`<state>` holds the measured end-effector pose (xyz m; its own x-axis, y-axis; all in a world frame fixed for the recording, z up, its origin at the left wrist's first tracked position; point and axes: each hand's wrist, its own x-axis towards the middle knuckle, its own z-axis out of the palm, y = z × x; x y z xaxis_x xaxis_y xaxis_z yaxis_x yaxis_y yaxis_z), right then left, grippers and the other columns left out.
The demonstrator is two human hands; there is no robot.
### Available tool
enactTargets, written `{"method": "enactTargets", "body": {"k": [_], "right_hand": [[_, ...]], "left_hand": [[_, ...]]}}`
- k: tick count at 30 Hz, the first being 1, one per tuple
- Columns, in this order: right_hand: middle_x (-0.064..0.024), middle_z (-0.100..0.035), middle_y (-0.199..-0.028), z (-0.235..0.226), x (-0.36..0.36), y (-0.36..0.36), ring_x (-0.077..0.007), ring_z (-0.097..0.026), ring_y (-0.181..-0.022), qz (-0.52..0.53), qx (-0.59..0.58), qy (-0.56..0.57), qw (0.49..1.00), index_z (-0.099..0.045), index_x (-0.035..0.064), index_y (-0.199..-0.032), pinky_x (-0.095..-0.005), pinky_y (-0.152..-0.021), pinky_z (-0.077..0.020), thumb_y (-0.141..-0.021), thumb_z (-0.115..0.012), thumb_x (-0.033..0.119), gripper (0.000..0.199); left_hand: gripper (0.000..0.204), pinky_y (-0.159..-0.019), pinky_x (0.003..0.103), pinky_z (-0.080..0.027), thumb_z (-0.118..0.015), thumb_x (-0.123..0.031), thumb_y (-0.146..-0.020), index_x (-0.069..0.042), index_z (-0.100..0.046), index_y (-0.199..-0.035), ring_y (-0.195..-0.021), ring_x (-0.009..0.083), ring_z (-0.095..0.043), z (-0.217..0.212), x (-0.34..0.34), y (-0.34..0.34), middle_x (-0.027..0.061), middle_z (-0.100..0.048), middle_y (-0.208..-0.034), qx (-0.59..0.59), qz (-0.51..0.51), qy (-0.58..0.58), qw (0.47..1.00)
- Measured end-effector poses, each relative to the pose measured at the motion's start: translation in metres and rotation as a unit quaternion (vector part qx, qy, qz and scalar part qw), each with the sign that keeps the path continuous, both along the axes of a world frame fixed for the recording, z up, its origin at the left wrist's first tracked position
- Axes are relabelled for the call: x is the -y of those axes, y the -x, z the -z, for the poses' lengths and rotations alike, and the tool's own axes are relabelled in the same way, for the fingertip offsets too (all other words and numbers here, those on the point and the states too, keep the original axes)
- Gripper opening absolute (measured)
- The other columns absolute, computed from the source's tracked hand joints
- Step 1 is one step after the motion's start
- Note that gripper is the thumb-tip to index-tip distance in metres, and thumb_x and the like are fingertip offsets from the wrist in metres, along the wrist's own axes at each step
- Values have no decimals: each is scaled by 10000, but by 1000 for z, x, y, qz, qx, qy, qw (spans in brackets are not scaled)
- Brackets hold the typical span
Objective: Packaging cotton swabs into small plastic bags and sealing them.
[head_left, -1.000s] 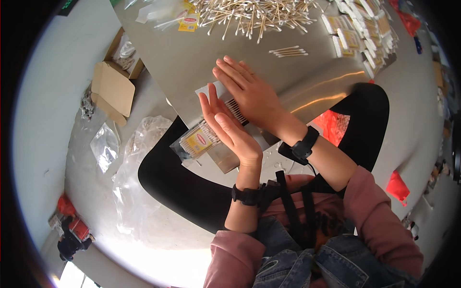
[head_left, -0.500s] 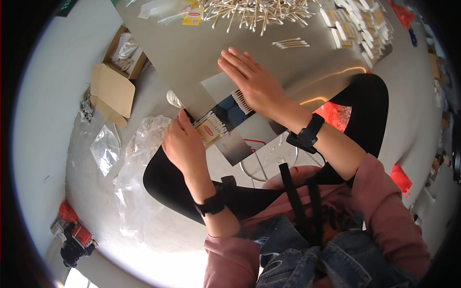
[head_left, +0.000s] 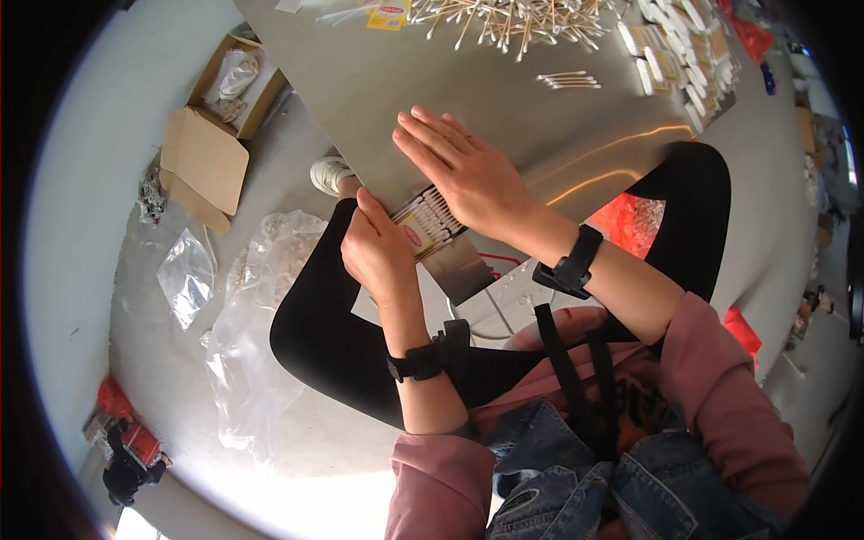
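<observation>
My right hand [head_left: 459, 166] lies flat, fingers spread, on a row of cotton swabs [head_left: 435, 214] at the near edge of a shiny metal table [head_left: 504, 99]. My left hand [head_left: 378, 252] pinches a small clear packet with a yellow and red label [head_left: 415, 236] at the table's edge, right against the swabs. A big loose heap of cotton swabs [head_left: 513, 16] lies at the far side of the table. A few loose swabs [head_left: 569, 81] lie between the heap and my right hand.
Stacks of filled packets [head_left: 670, 54] line the table's far right. An open cardboard box [head_left: 220, 112] and clear plastic bags [head_left: 247, 324] lie on the grey floor at my left. A red bag [head_left: 634, 220] sits by my right knee.
My left hand dropped from beside my right hand to the table's near edge and took hold of the small packet. My right hand stayed flat on the swabs.
</observation>
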<state>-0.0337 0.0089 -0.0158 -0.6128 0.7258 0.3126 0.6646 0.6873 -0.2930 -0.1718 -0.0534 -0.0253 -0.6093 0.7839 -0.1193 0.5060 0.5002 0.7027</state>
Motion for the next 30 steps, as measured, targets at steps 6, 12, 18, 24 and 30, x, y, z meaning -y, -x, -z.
{"method": "enactTargets", "body": {"k": [6, 12, 18, 24, 30], "right_hand": [[-142, -474, -1454, -2, 3, 6, -269, -406, -1393, -2, 1, 8, 1000, -506, -17, -1357, -417, -1153, -356, -922, -502, 58, 441], [-128, -419, -1501, 1, 5, 9, -282, -365, -1418, -4, -18, 44, 999, -453, 6, -1416, -440, -1173, -321, -925, -464, 40, 492], [-145, -459, -1466, 0, 6, 11, -270, -390, -1402, -2, -6, 23, 1000, -492, -15, -1371, -414, -1166, -338, -934, -479, 53, 442], [-147, -462, -1461, 1, 6, 10, -274, -392, -1401, -1, -2, 14, 1000, -491, -14, -1370, -418, -1164, -344, -922, -490, 21, 450], [-146, -467, -1457, 2, 5, 10, -275, -399, -1397, 1, 2, 3, 1000, -507, -15, -1354, -417, -1160, -352, -917, -502, 26, 439]], "left_hand": [[534, -490, 377, -419, -434, -312, -1044, 45, -632, -700, -442, 247, -548, 3, 1, 2, 157, -562, -519, 46, 0, -21, 999], [479, -484, 419, -424, -479, -267, -1029, 13, -608, -663, -497, 352, -559, -2, -1, -2, 185, -579, -568, -12, 11, -18, 1000], [479, -488, 430, -422, -476, -280, -1029, 24, -622, -688, -505, 364, -559, -4, -1, 0, 192, -577, -575, -19, 21, -51, 998], [503, -528, 419, -419, -463, -301, -1037, 84, -644, -767, -507, 319, -539, -5, -2, 2, 227, -598, -620, 33, 13, -14, 999], [491, -462, 401, -344, -482, -268, -1035, 62, -576, -684, -435, 263, -411, 7, -1, 5, 182, -498, -523, 83, 18, -89, 992]]}}
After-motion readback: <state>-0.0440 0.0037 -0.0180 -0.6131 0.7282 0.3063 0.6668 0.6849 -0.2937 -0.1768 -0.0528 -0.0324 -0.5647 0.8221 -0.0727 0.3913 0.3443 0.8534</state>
